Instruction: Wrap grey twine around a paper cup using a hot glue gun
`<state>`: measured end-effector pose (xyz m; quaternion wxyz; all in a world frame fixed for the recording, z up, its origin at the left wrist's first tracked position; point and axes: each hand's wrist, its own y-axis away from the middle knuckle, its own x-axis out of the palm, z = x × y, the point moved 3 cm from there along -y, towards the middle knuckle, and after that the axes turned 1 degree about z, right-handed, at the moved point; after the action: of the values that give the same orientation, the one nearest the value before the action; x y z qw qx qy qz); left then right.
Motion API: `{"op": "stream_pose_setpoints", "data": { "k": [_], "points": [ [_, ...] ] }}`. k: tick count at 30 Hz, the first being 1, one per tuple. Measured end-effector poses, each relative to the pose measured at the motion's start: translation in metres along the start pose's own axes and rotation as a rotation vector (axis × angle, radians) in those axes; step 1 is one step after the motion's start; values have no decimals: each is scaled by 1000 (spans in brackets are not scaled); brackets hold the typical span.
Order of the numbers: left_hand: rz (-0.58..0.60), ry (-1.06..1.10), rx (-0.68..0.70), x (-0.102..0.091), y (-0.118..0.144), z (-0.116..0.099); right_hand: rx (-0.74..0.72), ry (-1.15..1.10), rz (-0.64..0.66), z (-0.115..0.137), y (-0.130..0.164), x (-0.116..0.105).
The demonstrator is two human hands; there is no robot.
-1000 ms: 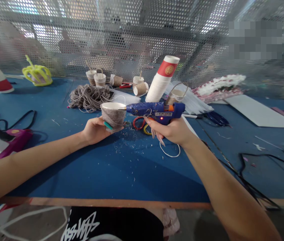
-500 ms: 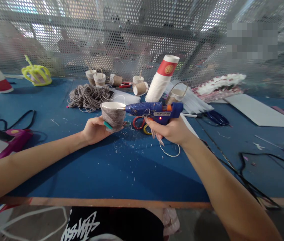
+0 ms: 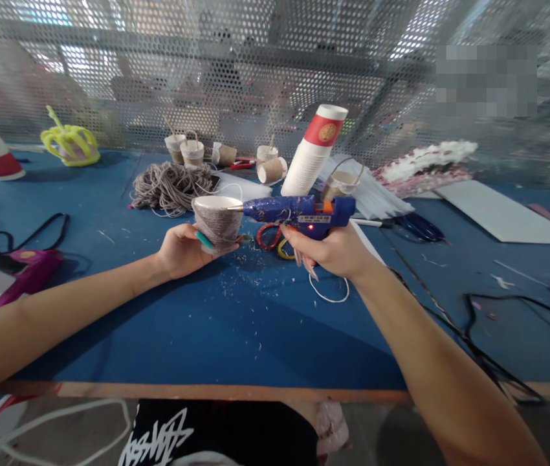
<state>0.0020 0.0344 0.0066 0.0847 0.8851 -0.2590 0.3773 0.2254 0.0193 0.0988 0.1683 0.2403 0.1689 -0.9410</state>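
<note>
Blue tabletop (image 3: 168, 336) with a wooden front edge; perforated metal screen along the back. My left forearm enters from the lower left of the frame and runs up toward centre. My left hand (image 3: 181, 249) is cupped under a twine-wrapped paper cup (image 3: 217, 222), fingers closed around its lower wall, cup upright with its open rim up, just left of frame centre and raised off the tabletop. My right forearm comes in from the lower right, wrist bent inward. My right hand (image 3: 337, 251) is closed on the grip of a blue glue gun (image 3: 299, 212), held level, red indicator lit. Its metal nozzle points left and meets the cup rim on the right side.

Behind the cup: a loose heap of grey twine (image 3: 171, 184). A leaning stack of paper cups (image 3: 312, 154) with a red band stands at upper centre. Scissors with red and yellow handles (image 3: 272, 238) lie under the gun. Small white scraps litter the tabletop near my hands.
</note>
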Motion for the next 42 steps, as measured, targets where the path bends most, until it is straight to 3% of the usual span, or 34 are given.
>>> {"op": "stream_pose_setpoints", "data": {
  "k": [23, 42],
  "points": [
    [1, 23, -19, 0, -1, -2, 18, -22, 18, 2, 0, -1],
    [74, 48, -49, -5, -3, -1, -3, 3, -13, 2, 0, -2]
  ]
}}
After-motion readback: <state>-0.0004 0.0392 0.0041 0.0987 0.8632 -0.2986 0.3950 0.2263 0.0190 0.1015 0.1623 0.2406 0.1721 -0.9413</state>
